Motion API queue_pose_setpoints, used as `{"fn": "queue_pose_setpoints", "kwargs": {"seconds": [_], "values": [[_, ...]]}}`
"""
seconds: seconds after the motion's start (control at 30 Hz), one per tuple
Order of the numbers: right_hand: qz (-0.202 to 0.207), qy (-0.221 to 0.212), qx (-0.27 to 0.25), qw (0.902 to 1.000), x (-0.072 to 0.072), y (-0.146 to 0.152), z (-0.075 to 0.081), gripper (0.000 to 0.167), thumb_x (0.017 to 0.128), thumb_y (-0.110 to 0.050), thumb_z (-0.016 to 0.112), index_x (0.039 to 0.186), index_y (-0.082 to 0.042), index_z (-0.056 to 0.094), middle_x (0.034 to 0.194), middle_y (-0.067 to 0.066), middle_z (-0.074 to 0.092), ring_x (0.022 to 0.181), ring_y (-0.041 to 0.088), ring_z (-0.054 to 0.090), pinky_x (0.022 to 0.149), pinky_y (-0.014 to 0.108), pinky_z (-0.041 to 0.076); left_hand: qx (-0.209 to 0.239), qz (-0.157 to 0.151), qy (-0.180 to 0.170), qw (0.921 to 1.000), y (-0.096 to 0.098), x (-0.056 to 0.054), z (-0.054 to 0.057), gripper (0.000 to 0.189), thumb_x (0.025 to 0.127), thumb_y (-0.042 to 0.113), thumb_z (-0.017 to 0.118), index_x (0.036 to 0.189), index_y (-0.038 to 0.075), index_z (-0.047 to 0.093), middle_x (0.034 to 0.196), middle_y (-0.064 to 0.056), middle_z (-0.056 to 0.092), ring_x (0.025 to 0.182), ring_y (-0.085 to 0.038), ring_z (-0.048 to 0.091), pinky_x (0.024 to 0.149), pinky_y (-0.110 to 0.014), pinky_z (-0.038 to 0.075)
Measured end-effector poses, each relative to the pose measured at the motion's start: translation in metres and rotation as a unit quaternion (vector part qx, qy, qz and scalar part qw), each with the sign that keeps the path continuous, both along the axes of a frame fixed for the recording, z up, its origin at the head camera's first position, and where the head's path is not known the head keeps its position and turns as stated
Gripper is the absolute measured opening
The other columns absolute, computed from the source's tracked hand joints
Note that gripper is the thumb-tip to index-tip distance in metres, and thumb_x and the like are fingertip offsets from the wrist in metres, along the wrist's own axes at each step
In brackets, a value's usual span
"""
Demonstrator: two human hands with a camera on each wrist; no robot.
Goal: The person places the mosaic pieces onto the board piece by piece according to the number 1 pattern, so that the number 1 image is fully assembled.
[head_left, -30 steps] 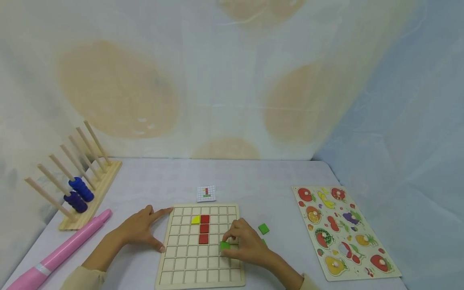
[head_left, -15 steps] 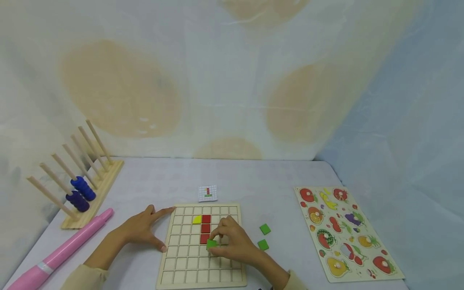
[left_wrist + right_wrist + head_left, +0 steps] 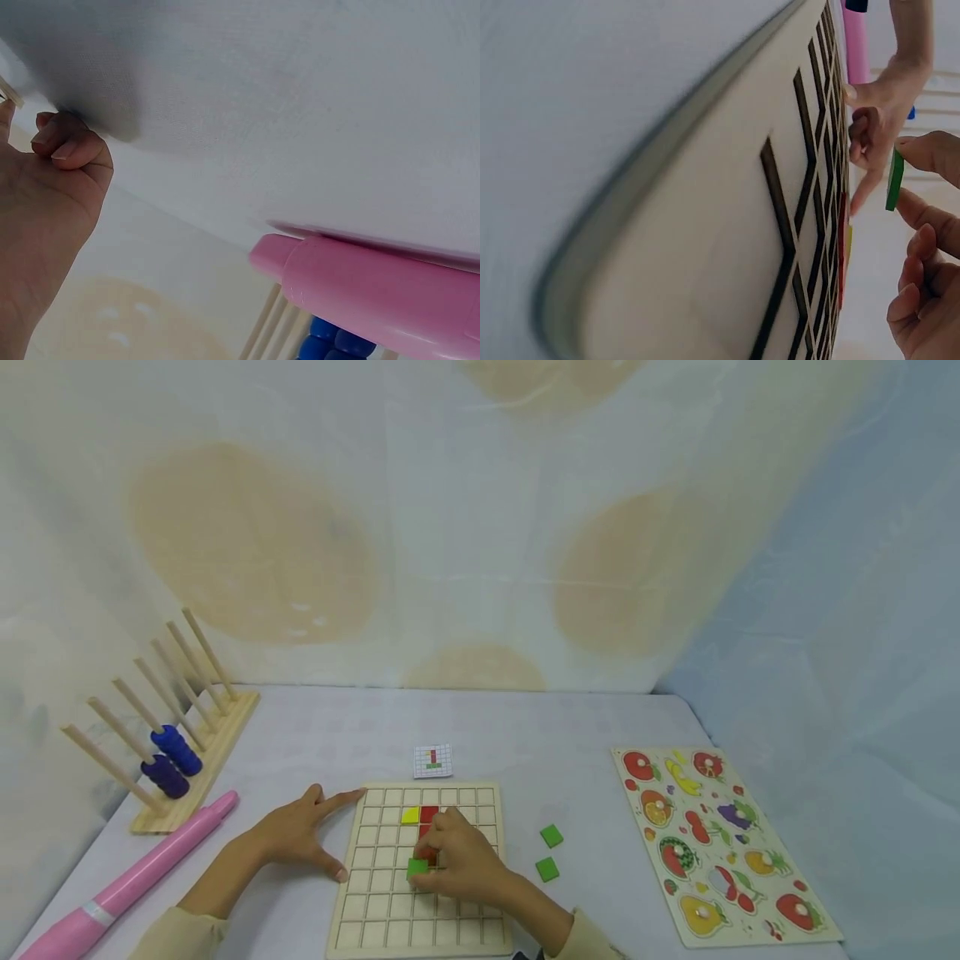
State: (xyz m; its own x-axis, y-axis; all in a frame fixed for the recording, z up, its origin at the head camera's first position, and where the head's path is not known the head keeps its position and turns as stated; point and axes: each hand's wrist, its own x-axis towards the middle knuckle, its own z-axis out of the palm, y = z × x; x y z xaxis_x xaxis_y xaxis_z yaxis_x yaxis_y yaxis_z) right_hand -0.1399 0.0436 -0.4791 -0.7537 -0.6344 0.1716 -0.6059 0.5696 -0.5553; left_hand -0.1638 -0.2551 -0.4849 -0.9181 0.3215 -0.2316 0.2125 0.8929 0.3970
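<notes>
My right hand (image 3: pixel 468 864) pinches a green square tile (image 3: pixel 417 867) between thumb and finger, over the wooden grid board (image 3: pixel 365 906). In the right wrist view the green tile (image 3: pixel 895 180) stands on edge, apart from the board surface. On the board, a yellow piece (image 3: pixel 410 815) with one curved side lies beside the top red square (image 3: pixel 429 814); the red squares below it are partly hidden by the hand. My left hand (image 3: pixel 296 831) touches the board's left edge with index finger and thumb spread; its other fingers are bent in the left wrist view.
Two loose green tiles (image 3: pixel 551 836) lie right of the board. A small pattern card (image 3: pixel 432 761) lies behind it. A fruit puzzle board (image 3: pixel 720 852) is at right. At left are a pink pump-like tube (image 3: pixel 142 868) and a wooden peg rack (image 3: pixel 217 752) with blue and purple beads.
My right hand has carried the green tile leftward across the board, to just below the red column. The left hand has stayed at the board's edge.
</notes>
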Motion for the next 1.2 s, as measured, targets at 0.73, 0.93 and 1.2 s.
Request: {"fn": "queue_pose_setpoints", "kwargs": {"seconds": [0.73,0.93,1.2], "values": [[0.025,0.148,0.099,0.9837,0.009,-0.018,-0.014,0.024,0.078,-0.041,0.083,0.088,-0.021,0.075,0.081,-0.014,0.045,0.078,0.001,0.035,0.067,0.010,0.030,0.006,0.005,-0.001,1.0000,0.005,0.002,0.003,0.117,0.051,0.064,0.088,0.152,0.033,0.038,0.102,-0.007,0.038,0.075,-0.021,0.046,0.063,-0.036,0.038],[0.021,0.099,0.053,0.9935,0.008,-0.010,-0.013,0.038,0.076,-0.047,0.084,0.099,-0.019,0.075,0.085,-0.012,0.050,0.082,-0.001,0.039,0.068,0.009,0.033,0.002,0.010,-0.002,0.9999,0.004,0.000,-0.001,0.118,0.049,0.068,0.087,0.151,0.033,0.040,0.100,-0.006,0.038,0.073,-0.020,0.046,0.062,-0.035,0.037],[0.010,0.008,0.018,0.9998,0.001,0.019,-0.012,0.044,0.072,-0.048,0.085,0.107,-0.024,0.073,0.089,-0.010,0.050,0.082,-0.001,0.036,0.068,0.012,0.036,0.002,0.017,-0.005,0.9998,0.002,0.000,-0.003,0.118,0.048,0.069,0.087,0.151,0.035,0.040,0.100,-0.007,0.038,0.073,-0.021,0.046,0.062,-0.035,0.037]]}}
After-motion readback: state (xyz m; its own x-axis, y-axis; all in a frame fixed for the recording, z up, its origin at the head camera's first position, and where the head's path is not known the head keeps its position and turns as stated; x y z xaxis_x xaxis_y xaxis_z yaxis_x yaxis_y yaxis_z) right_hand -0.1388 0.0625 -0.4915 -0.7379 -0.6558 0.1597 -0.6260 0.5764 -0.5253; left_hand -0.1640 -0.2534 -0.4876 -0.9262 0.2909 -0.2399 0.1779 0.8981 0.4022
